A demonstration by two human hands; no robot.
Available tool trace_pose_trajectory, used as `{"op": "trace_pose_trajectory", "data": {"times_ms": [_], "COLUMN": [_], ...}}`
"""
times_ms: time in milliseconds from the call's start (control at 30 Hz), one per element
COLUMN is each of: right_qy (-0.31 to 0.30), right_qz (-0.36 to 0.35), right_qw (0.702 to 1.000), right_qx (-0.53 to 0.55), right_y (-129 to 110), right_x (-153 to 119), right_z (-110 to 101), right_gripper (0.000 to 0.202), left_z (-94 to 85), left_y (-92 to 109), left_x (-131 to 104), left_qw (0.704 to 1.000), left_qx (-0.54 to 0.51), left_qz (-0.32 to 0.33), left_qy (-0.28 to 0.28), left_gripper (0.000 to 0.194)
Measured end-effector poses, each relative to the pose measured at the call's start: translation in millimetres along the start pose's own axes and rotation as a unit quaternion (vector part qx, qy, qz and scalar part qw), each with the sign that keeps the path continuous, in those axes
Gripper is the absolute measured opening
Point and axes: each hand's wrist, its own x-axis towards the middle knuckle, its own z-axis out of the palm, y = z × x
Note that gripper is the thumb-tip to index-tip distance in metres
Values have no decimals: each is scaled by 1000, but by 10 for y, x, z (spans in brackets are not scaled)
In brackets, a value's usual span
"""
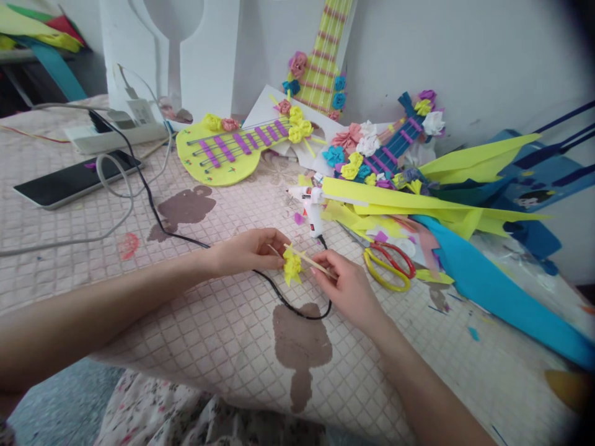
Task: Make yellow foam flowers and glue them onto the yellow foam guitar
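Note:
My left hand (260, 251) pinches a small yellow paper flower (292, 267) with crinkled petals over the middle of the table. In my right hand (346, 285) is a thin pale wooden stick (304, 257), its far end against the top of the flower. Just beyond my hands stands a white hot glue gun (313, 214), its nozzle pointing left. The black cord (297, 310) loops on the cloth beneath my hands. To the right of the glue gun lie scissors (388, 266) with red and yellow handles.
A yellow paper guitar (223, 152) and a blue one (393, 148) with paper flowers lie at the back. Yellow paper (418, 201) and blue paper (502, 291) spread on the right. A phone (77, 179) and a power strip (116, 133) with cables occupy the left.

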Motion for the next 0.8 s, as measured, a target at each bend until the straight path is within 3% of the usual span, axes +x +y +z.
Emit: {"op": "trace_pose_trajectory", "data": {"times_ms": [200, 400, 567, 733, 800], "right_qy": [-7, 15, 21, 24, 16], "right_qz": [16, 16, -12, -28, -24], "right_qw": [1000, 998, 997, 997, 998], "right_qx": [-21, -62, -73, -60, -61], "right_y": [-3, -42, -49, -45, -53], "right_x": [4, 3, 1, -4, -10], "right_z": [-19, -57, -48, -29, -17], "right_gripper": [13, 15, 5, 6, 9], "left_z": [10, 32, 11, -13, -19], "left_y": [14, 38, 81, 191, 226], "left_x": [-18, -64, -69, -85, -98], "left_qw": [990, 936, 905, 871, 871], "left_qx": [130, 312, 369, 415, 420], "left_qz": [26, 80, 121, 146, 143], "left_qy": [50, 141, 175, 218, 212], "left_gripper": [30, 38, 30, 10, 9]}}
